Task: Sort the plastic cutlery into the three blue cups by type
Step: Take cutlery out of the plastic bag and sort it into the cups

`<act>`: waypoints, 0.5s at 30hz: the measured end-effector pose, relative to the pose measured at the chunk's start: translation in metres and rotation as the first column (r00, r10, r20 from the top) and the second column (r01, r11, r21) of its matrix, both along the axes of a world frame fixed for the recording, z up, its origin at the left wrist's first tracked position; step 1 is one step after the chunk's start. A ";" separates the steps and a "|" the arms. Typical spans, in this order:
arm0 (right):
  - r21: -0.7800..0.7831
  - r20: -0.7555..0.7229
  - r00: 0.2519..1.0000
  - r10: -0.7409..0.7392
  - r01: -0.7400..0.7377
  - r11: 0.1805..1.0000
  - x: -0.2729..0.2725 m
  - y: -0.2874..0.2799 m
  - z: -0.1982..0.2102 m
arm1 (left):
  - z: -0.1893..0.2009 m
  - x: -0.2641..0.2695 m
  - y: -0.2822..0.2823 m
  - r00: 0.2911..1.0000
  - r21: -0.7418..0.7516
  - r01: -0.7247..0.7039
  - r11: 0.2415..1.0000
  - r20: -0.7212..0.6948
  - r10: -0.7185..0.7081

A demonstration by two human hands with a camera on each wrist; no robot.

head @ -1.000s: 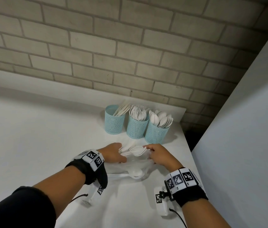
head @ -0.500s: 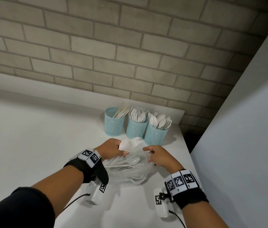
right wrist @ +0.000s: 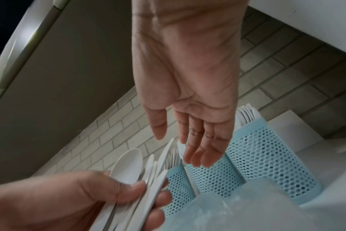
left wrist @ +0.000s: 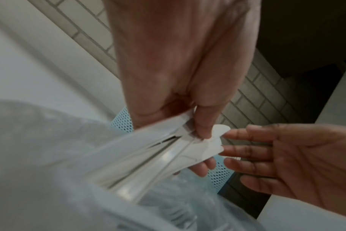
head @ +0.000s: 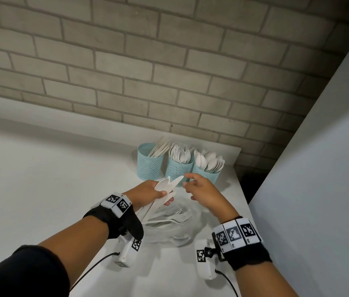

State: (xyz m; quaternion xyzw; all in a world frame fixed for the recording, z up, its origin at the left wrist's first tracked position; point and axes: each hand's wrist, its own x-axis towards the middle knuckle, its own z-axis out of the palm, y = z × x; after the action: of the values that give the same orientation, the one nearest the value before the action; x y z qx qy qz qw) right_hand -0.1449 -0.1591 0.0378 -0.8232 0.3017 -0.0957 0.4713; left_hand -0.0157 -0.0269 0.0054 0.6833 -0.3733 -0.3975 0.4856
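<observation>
Plastic cutlery (head: 167, 188) is gathered as a mixed bunch at the centre of the head view, where it is gripped by the left hand (head: 147, 195), thumb pressed across the necks and fingers curled beneath, so that the working ends fan out toward the other hand. A spoon bowl (right wrist: 128, 165) and a knife-like blade are seen in the bunch from the right wrist view; the exact count cannot be told. The right hand (head: 203, 192) is held empty, fingers relaxed and extended just beside the fanned tips, apparently so that one piece can be picked out. More forks (head: 176, 215) are left lying on a crumpled clear plastic bag (head: 175, 234) on the white counter (head: 40, 189), below the hands in the frame. Above the hands, three blue cups are set in a touching row: the left cup (head: 150, 165) is loaded with what look like knives, the middle cup (head: 177, 170) with forks, the right cup (head: 205, 174) with spoons. Sorting is judged well advanced, a handful and the bag remaining.
</observation>
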 end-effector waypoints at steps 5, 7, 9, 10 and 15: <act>0.032 0.124 0.990 0.067 -0.071 0.997 0.012 0.013 0.001 | 0.007 0.001 -0.004 0.999 -0.058 -0.044 0.997 0.012 0.044; 0.020 0.155 0.986 0.059 -0.062 0.998 0.018 0.014 -0.001 | 0.009 0.003 -0.006 0.998 -0.074 -0.054 0.996 0.030 0.056; 0.043 0.186 0.982 0.019 -0.028 0.999 0.022 0.014 -0.001 | 0.010 0.004 -0.006 0.998 -0.085 -0.067 0.994 0.015 0.069; 0.068 0.202 0.979 -0.002 -0.012 0.998 0.023 0.013 -0.001 | 0.011 0.005 -0.006 0.998 -0.096 -0.064 0.993 -0.021 0.062; 0.234 0.254 0.958 -0.131 0.070 0.970 0.029 0.005 0.007 | 0.009 0.013 0.000 0.994 -0.099 -0.062 0.993 -0.091 0.053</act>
State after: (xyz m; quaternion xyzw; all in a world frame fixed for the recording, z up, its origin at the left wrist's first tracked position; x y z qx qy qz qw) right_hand -0.1160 -0.1542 0.0447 -0.7283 0.2857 -0.1956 0.5913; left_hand -0.0031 -0.0273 0.0145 0.6498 -0.3513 -0.3937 0.5471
